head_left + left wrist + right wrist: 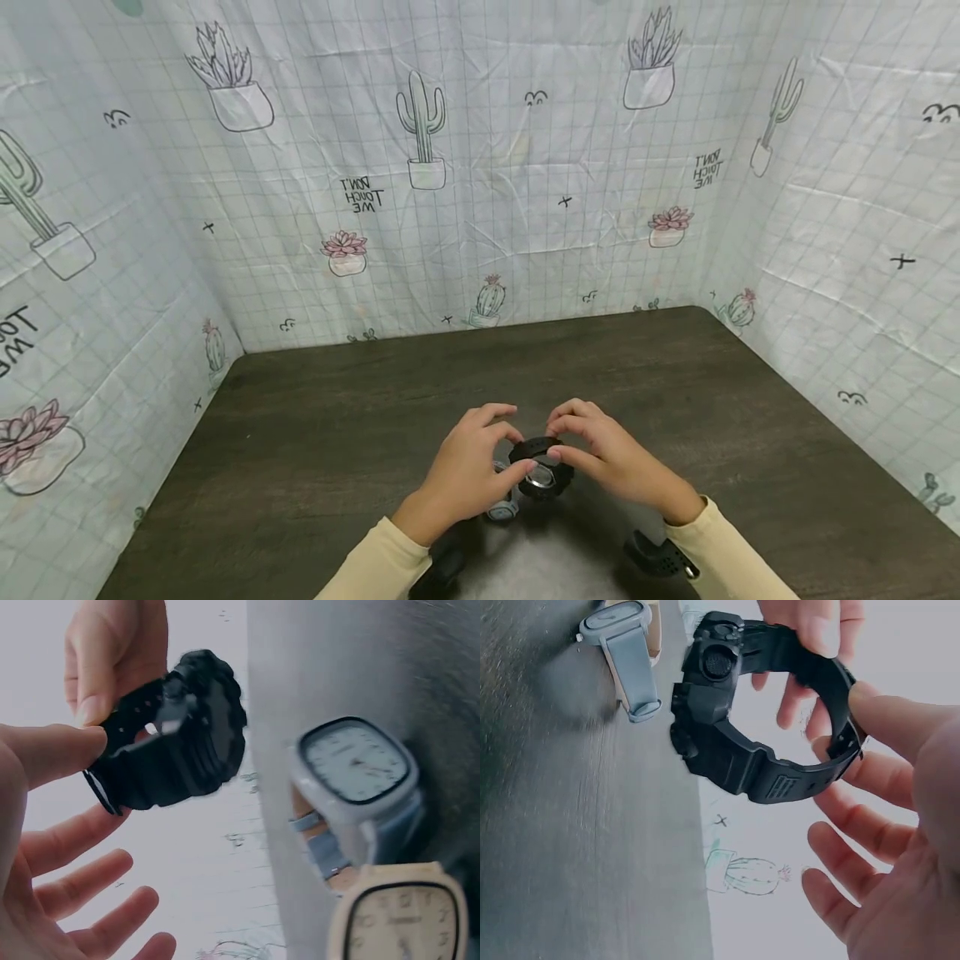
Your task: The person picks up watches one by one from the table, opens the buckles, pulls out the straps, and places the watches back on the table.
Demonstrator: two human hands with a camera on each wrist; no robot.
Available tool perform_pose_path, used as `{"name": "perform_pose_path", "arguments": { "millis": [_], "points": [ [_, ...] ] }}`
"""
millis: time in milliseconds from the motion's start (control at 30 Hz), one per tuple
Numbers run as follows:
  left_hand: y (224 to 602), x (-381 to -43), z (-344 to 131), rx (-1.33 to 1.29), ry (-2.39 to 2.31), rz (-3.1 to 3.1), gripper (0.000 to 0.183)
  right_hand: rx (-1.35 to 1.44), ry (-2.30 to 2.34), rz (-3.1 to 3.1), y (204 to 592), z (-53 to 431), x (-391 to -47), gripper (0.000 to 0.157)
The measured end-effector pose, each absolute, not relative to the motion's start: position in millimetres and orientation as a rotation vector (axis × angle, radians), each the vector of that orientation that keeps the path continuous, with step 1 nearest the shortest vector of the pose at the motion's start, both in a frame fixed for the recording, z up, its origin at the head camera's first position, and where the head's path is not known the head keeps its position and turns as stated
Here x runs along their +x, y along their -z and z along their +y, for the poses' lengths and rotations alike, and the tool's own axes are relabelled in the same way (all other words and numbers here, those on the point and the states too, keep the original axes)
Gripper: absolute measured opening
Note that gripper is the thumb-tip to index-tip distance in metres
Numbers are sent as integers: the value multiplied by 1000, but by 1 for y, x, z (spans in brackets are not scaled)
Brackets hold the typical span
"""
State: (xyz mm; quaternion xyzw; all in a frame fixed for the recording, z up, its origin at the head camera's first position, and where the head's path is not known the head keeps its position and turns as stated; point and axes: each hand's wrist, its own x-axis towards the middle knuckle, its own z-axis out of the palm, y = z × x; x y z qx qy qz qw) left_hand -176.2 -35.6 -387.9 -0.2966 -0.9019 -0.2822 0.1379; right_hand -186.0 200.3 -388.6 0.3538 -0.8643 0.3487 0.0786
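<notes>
A chunky black wristwatch (543, 492) with its strap looped round stands between both hands, raised above the table in the wrist views. My left hand (467, 468) pinches one side of the strap between thumb and index finger; the other fingers spread loosely. On the opposite side, my right hand (611, 460) pinches the strap near its holes with thumb and forefinger. Beside the left hand stands a pale blue-grey square-faced watch (356, 761) on its strap. Close by it is a cream square-faced watch (405, 919), cut off by the left wrist view's edge.
The dark wood-grain table (360, 400) reaches back to a white grid-patterned cloth (510, 208) printed with cacti, which also hangs at both sides. A black strap device (658, 557) sits at the right wrist, and a dark one (442, 567) at the left.
</notes>
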Motion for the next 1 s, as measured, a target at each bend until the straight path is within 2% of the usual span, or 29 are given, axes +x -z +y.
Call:
{"name": "perform_pose_path", "arguments": {
  "millis": [367,1000],
  "points": [
    [377,-170,-45,-844,803,-2515,22,1071,-857,-2443,389,189,-178,21],
    [377,-170,-47,-894,712,-2495,21,1100,-807,-2415,386,178,-175,24]
  ]
}}
